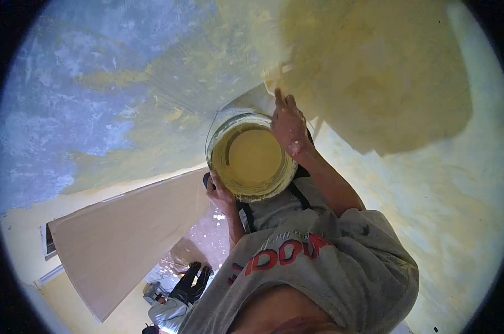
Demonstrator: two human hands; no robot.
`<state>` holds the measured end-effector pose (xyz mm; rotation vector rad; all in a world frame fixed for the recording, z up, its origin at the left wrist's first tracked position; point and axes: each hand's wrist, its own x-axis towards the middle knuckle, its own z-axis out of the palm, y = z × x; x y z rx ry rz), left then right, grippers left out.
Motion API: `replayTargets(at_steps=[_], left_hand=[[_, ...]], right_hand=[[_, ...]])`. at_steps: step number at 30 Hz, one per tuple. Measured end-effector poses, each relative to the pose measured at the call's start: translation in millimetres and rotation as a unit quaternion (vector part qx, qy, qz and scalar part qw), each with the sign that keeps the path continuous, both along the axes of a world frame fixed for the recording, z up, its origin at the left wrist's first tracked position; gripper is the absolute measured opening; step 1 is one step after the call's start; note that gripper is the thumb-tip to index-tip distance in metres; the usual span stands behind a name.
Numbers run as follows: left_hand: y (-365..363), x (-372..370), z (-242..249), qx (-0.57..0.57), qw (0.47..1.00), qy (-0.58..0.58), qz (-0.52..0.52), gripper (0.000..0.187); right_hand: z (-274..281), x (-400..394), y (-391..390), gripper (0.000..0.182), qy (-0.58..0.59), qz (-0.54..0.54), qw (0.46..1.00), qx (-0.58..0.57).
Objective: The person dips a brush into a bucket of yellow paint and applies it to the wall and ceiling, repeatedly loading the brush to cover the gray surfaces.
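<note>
My left hand (222,193) grips the near left side of a round bucket (288,177), its fingers at the rim. Inside is yellow-tan paint (256,157), with smears coating the inner wall. A thin wire handle (208,129) arcs along the bucket's far left side. Above the bucket's right edge, my right hand (290,123) is closed around a paintbrush (273,79), whose handle is mostly hidden by the fingers. The brush's pale end is against the wall (207,67), at the left edge of a darker tan patch (380,83). Paint specks mark my right wrist.
Blue, uneven areas (96,100) cover the wall on the left; pale yellow continues on the right. A large flat brown panel (124,239) stands at lower left. Beyond it, another person (177,312) in dark trousers is by a grey object (153,292) on a spattered floor (207,236).
</note>
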<state>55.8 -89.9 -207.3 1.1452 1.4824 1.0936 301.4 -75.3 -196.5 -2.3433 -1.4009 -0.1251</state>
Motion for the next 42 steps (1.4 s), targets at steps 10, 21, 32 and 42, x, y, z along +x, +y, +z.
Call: replayTargets(at_steps=[10, 21, 32, 42], left_hand=[[6, -6, -19, 0.035, 0.999, 0.02, -0.009, 0.047], [3, -5, -8, 0.001, 0.999, 0.034, -0.019, 0.048], [5, -5, -16, -0.002, 0.999, -0.023, 0.028, 0.045], [6, -8, -20, -0.005, 1.0, 0.015, 0.003, 0.046]], right_hand=[[147, -19, -1, 0.062, 0.132, 0.066, 0.964, 0.22], [25, -17, 6, 0.058, 0.078, -0.034, 0.996, -0.03], [157, -40, 15, 0.06, 0.071, 0.098, 0.931, 0.344], [79, -63, 10, 0.07, 0.063, 0.048, 0.997, 0.005]])
